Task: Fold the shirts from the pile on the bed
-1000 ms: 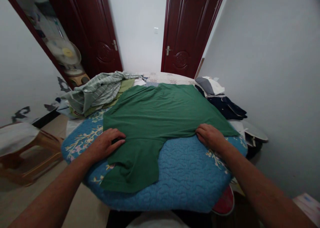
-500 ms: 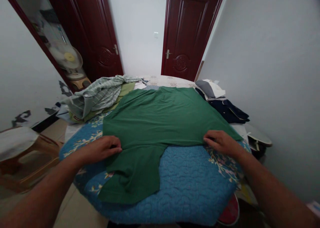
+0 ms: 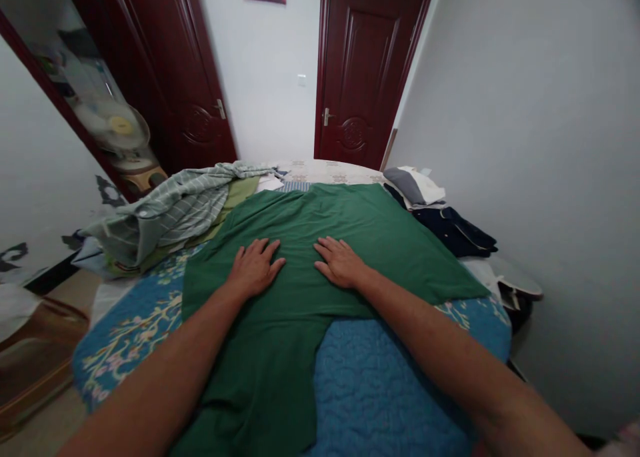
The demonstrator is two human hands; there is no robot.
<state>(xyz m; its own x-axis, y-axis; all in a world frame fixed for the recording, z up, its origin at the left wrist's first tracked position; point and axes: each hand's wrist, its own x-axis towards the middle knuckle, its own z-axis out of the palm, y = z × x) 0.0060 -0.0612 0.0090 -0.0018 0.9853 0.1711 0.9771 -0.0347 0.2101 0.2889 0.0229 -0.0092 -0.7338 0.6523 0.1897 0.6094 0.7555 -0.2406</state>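
Note:
A green T-shirt (image 3: 395, 243) lies spread over a blue quilted cloth with flower patterns (image 3: 370, 377). One sleeve of the shirt reaches toward me at the lower left. My left hand (image 3: 254, 267) rests palm down on the body of the shirt, fingers spread. A short way to its right, my right hand (image 3: 340, 262) also lies flat on the fabric with its fingers apart. Neither hand grips the cloth. Small creases run across the shirt between and beyond the hands.
A rumpled checked shirt (image 3: 170, 207) lies on a light green garment (image 3: 240, 200) at the table's left. Folded dark blue clothing (image 3: 455, 230) and a grey and white folded garment (image 3: 415, 185) sit at the right. A wooden stool (image 3: 45, 350) stands left; a fan (image 3: 120, 127) is behind.
Both hands have left the shirt's near edge, moved inward and forward, and gone from pinched to flat on the cloth. The view has shifted slightly.

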